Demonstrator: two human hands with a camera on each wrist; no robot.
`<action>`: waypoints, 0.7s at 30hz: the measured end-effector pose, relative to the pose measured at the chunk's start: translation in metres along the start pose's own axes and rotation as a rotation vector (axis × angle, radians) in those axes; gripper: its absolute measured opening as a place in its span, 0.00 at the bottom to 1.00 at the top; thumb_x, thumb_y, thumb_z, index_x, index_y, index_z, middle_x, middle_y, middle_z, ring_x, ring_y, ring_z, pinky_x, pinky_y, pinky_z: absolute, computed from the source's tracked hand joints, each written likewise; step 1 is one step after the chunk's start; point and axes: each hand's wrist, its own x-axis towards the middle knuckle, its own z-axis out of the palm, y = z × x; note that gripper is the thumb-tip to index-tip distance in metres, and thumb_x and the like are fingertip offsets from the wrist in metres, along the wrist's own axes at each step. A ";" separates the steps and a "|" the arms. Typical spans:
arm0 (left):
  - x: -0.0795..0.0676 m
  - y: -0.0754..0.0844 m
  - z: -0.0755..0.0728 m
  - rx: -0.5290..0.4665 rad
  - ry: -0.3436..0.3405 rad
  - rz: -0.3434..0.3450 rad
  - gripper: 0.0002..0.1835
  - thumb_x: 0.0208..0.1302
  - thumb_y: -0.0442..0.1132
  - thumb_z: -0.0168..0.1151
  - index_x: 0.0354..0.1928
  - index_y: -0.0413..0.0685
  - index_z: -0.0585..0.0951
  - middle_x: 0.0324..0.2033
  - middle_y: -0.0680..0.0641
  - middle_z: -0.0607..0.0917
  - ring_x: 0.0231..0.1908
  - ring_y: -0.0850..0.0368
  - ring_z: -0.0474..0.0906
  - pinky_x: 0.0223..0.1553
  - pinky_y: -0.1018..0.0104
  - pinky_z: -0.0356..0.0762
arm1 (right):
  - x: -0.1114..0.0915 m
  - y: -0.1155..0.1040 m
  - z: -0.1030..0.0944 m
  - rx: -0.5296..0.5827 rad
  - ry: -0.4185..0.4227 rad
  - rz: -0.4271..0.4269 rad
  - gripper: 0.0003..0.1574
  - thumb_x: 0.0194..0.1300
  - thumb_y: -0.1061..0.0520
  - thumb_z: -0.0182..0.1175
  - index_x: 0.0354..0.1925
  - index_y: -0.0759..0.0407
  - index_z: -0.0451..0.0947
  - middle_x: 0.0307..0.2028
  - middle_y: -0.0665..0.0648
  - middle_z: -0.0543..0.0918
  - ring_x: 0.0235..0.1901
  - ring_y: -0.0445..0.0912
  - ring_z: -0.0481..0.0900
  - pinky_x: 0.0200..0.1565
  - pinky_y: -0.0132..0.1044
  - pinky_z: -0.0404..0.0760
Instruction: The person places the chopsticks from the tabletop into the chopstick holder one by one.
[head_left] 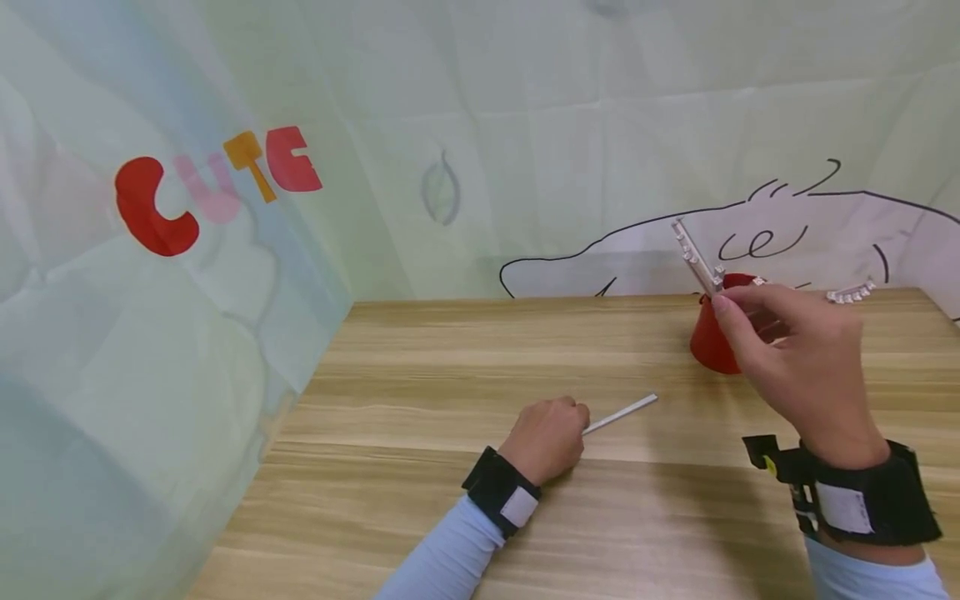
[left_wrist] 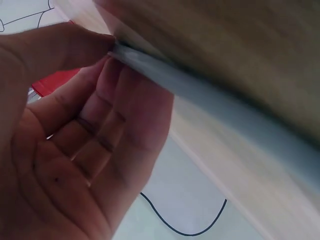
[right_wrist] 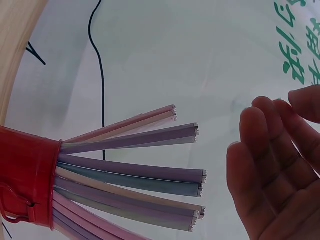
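At the middle of the wooden table, my left hand (head_left: 547, 437) pinches one end of a thin pale strip (head_left: 621, 414). In the left wrist view the strip (left_wrist: 215, 107) looks blue-grey and lies between thumb and fingertips. A red pail (head_left: 712, 342) stands near the table's back edge, partly hidden by my right hand (head_left: 810, 358). Several flat pastel strips (right_wrist: 135, 172) with notched-looking ends stick out of the pail (right_wrist: 30, 175) in the right wrist view. There my right hand (right_wrist: 280, 165) has loosely bent fingers, apart from the strips, with nothing visible between them.
The wooden table (head_left: 420, 358) runs back to a pale printed backdrop (head_left: 487, 125) with line drawings. On the left, another sheet carries the coloured letters CUTE (head_left: 157, 208). Black bands (head_left: 862, 496) circle both wrists.
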 end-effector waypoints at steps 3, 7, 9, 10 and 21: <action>0.001 0.001 -0.001 -0.036 -0.005 -0.010 0.03 0.49 0.37 0.62 0.27 0.51 0.78 0.20 0.55 0.72 0.17 0.63 0.65 0.13 0.70 0.64 | -0.001 0.000 0.001 0.001 -0.034 0.002 0.14 0.57 0.56 0.63 0.42 0.61 0.82 0.33 0.59 0.84 0.25 0.46 0.77 0.33 0.13 0.67; 0.003 0.001 -0.002 -0.086 0.057 0.002 0.05 0.49 0.39 0.62 0.31 0.51 0.79 0.21 0.57 0.74 0.18 0.65 0.65 0.15 0.72 0.64 | -0.001 0.002 0.003 0.007 -0.067 -0.009 0.12 0.56 0.58 0.65 0.40 0.59 0.82 0.32 0.57 0.84 0.25 0.42 0.75 0.33 0.14 0.68; 0.004 0.001 -0.004 -0.109 0.112 0.018 0.07 0.48 0.39 0.61 0.32 0.51 0.79 0.21 0.58 0.74 0.18 0.66 0.64 0.15 0.73 0.63 | -0.001 0.003 0.004 0.005 -0.076 -0.022 0.11 0.55 0.58 0.65 0.39 0.59 0.82 0.31 0.57 0.84 0.24 0.41 0.74 0.32 0.14 0.68; 0.004 0.002 -0.004 -0.120 0.139 0.026 0.07 0.48 0.39 0.61 0.33 0.51 0.79 0.20 0.58 0.74 0.17 0.67 0.64 0.15 0.74 0.63 | -0.001 0.003 0.005 0.001 -0.079 -0.032 0.11 0.54 0.58 0.65 0.38 0.59 0.82 0.31 0.56 0.84 0.24 0.41 0.74 0.31 0.15 0.69; 0.009 0.005 -0.015 -0.273 0.323 0.118 0.08 0.54 0.38 0.57 0.38 0.51 0.77 0.22 0.61 0.76 0.17 0.72 0.63 0.16 0.80 0.60 | -0.001 0.003 0.008 -0.051 -0.105 -0.054 0.12 0.53 0.56 0.67 0.38 0.59 0.82 0.29 0.54 0.83 0.25 0.41 0.74 0.28 0.30 0.76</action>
